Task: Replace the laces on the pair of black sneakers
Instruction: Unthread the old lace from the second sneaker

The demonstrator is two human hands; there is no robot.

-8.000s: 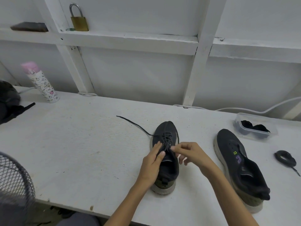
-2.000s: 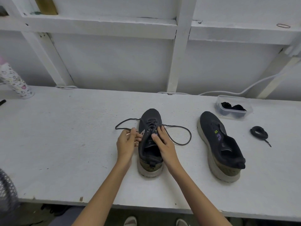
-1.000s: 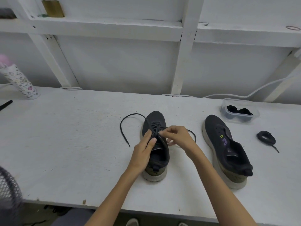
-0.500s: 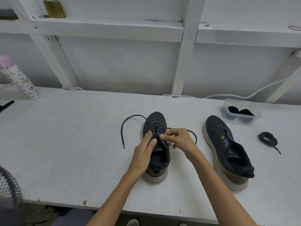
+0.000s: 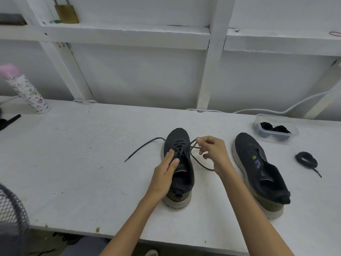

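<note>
A black sneaker point(image 5: 178, 139) with a pale sole stands toe-away at the middle of the white table point(image 5: 73, 159), partly laced with a black lace point(image 5: 143, 147). My left hand point(image 5: 165, 171) rests on the shoe's left side, straight fingers pressing by the eyelets. To the right of the shoe, my right hand point(image 5: 214, 153) pinches the lace's right strand and draws it off to that side; the left strand trails loose over the table. A second black sneaker point(image 5: 258, 169) without a lace stands to the right.
A coiled black lace point(image 5: 306, 160) lies at the far right. A clear plastic tub point(image 5: 275, 129) with black laces sits behind the second sneaker. A patterned bottle point(image 5: 27, 91) stands far left, a mesh fan guard point(image 5: 11, 215) at the lower left. A white cable point(image 5: 276, 109) runs along the wall.
My right hand has pulled the right strand out from the eyelets to the right. The left strand's loop has straightened over the table. My left hand stays on the shoe.
</note>
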